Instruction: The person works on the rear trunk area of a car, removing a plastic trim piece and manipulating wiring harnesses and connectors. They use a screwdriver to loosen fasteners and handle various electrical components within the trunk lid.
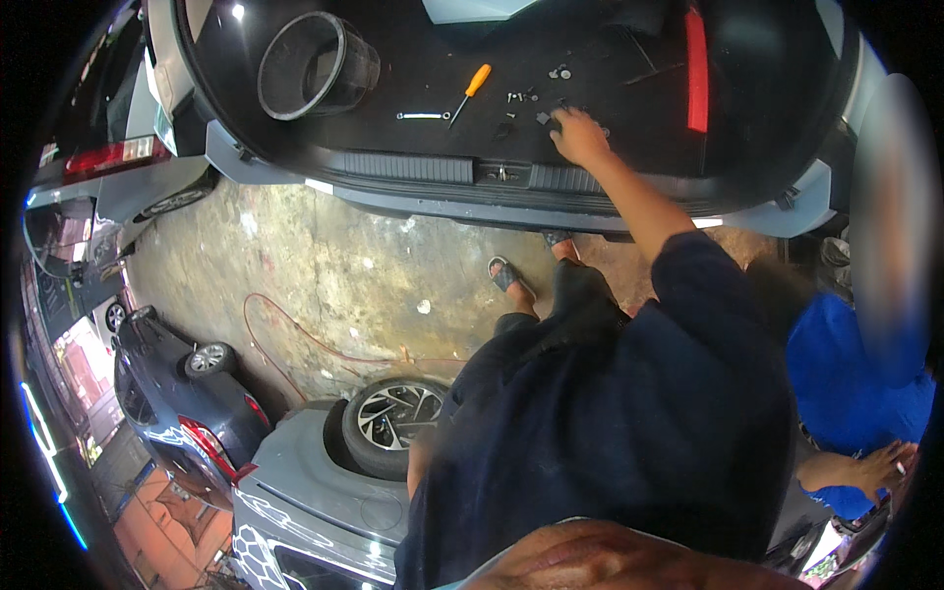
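Observation:
My right hand reaches down onto the black boot floor of a car. Its fingers are curled together at a small dark grey piece, too small to name. Just beyond the hand lie several small screws and a few round metal bits. A screwdriver with a yellow handle rests to the left, tip toward me. Beside it is a silver spanner. Of my left arm only a bit shows by my side; the left hand is out of sight.
A dark translucent bucket lies tilted at the boot's left. A red strip lies at its right. Behind me stand a wheel and grey car bodywork. A red hose crosses the floor. A person in blue is at right.

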`<action>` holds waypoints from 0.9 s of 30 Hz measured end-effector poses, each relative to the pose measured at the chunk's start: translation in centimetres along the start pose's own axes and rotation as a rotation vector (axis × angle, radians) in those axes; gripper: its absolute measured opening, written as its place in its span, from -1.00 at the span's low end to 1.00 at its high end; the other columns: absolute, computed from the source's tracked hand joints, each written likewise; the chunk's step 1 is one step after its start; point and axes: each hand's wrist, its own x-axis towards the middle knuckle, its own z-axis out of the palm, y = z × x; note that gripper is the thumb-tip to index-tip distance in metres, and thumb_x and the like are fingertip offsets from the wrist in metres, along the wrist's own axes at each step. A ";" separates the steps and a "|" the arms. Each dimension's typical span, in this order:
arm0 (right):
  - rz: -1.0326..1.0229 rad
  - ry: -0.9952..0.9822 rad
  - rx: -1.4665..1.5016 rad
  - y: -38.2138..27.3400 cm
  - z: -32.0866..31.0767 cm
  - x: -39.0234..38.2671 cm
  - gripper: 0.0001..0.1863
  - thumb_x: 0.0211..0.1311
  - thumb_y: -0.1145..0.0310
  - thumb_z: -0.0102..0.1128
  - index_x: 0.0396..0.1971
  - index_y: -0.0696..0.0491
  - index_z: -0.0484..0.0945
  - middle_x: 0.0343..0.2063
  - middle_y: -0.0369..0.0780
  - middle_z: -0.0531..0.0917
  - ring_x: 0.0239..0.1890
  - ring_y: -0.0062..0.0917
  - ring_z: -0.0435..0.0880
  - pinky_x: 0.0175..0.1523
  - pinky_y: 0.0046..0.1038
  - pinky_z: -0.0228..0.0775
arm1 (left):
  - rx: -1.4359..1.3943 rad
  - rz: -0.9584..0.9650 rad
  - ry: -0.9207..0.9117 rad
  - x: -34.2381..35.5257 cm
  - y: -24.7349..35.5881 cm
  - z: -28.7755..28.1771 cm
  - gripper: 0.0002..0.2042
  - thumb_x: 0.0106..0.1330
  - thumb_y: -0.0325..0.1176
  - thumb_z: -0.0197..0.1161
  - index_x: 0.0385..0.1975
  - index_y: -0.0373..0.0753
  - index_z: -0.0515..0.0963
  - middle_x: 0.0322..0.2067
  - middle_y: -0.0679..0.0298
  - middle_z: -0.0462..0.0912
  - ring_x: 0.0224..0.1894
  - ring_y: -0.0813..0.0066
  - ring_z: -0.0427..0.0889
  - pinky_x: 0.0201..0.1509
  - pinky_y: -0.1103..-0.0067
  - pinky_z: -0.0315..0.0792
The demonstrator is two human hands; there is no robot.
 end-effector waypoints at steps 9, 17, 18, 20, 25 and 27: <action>0.039 0.083 -0.015 -3.2 3.4 9.4 -0.53 0.28 0.31 0.27 0.22 -0.14 0.59 0.17 -0.08 0.50 0.28 -0.14 0.49 0.29 -0.13 0.50 | -0.194 -0.037 0.252 -3.0 4.5 -1.1 -0.61 0.32 -0.35 0.38 0.13 -0.33 0.62 -0.01 0.08 0.75 0.05 0.35 0.69 0.13 0.49 0.50; -0.026 0.288 0.112 -0.4 6.2 9.2 -0.74 0.20 0.39 0.29 -0.09 -0.11 0.68 -0.09 -0.22 0.66 0.14 -0.22 0.59 0.19 -0.21 0.53 | -0.071 0.029 0.113 -5.2 14.6 3.1 -0.46 0.32 -0.20 0.37 0.24 -0.36 0.52 0.05 -0.09 0.70 0.14 0.15 0.69 0.19 0.42 0.50; -0.047 0.323 0.143 0.0 6.2 9.0 -0.74 0.20 0.40 0.30 -0.09 -0.10 0.68 -0.11 -0.22 0.67 0.12 -0.22 0.60 0.18 -0.21 0.53 | -0.080 0.042 0.116 -5.2 14.5 3.4 -0.43 0.27 -0.10 0.39 0.20 -0.34 0.57 -0.03 -0.09 0.75 0.10 0.14 0.74 0.13 0.42 0.53; -0.070 0.377 0.205 0.8 6.3 8.7 -0.73 0.18 0.42 0.33 -0.10 -0.08 0.67 -0.13 -0.20 0.69 0.06 -0.18 0.63 0.15 -0.18 0.54 | 0.004 0.008 0.099 -5.1 14.4 3.6 -0.45 0.32 -0.18 0.35 0.24 -0.37 0.52 0.06 -0.13 0.68 0.18 0.14 0.67 0.21 0.41 0.49; 0.102 0.434 0.699 2.1 5.4 7.9 -0.71 0.27 0.52 0.23 -0.01 0.08 0.58 -0.18 -0.12 0.71 -0.16 -0.24 0.73 -0.03 -0.27 0.63 | -0.039 -0.051 0.052 -5.1 9.9 2.7 -0.53 0.43 -0.39 0.30 0.29 -0.43 0.47 0.18 -0.09 0.63 0.22 0.19 0.63 0.27 0.38 0.47; 0.274 0.378 1.286 2.6 4.5 7.5 -0.71 0.33 0.60 0.13 0.04 0.17 0.52 -0.19 -0.09 0.68 -0.22 -0.30 0.75 -0.13 -0.33 0.66 | -0.090 -0.088 0.094 -3.6 4.9 1.8 -0.53 0.42 -0.38 0.32 0.27 -0.43 0.47 0.15 -0.04 0.65 0.15 0.24 0.67 0.20 0.42 0.52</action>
